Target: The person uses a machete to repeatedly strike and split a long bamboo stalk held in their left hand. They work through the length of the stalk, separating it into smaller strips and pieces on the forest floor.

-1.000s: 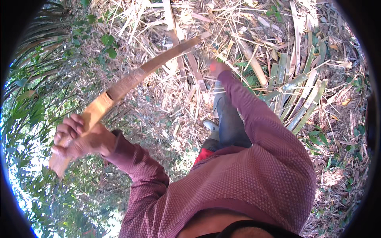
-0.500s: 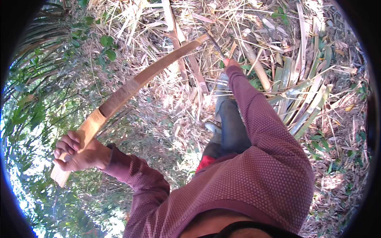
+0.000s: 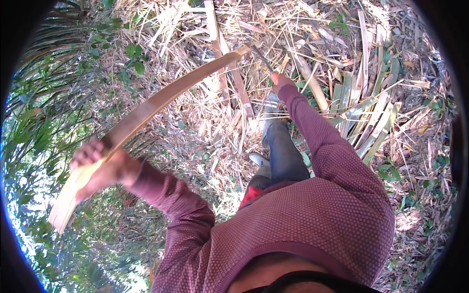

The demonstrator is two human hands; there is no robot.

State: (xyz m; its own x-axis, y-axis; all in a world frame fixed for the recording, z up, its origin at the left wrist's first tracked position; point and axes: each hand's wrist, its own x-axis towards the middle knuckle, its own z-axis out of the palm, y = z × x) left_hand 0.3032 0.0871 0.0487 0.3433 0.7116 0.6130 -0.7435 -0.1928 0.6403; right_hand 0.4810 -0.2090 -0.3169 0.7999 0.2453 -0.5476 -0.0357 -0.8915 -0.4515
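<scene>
A long, curved strip of split bamboo (image 3: pixel 168 96) slants across the view, brown on its broad face and pale yellow along its edge. My left hand (image 3: pixel 108 168), smeared a little by motion, is wrapped round it towards its lower left end, and a length of the strip sticks out beyond the fist. Far ahead, my right hand (image 3: pixel 282 83) is closed on what looks like a knife with a narrow dark blade (image 3: pixel 262 57). The blade's tip meets or lies right beside the strip's far end; contact is not certain. The knife's handle is mostly hidden in my fingers.
Cut bamboo pieces (image 3: pixel 373 124) lie heaped to the right, some green. Pale shavings and dry litter (image 3: pixel 166 29) cover the ground. Leafy plants (image 3: pixel 44 132) crowd the left side. My boots (image 3: pixel 268 122) stand among the litter below my right arm.
The bamboo strip has shifted slightly to the lower left. My left hand has moved slightly up along it, leaving more of its end sticking out. My right hand has hardly moved.
</scene>
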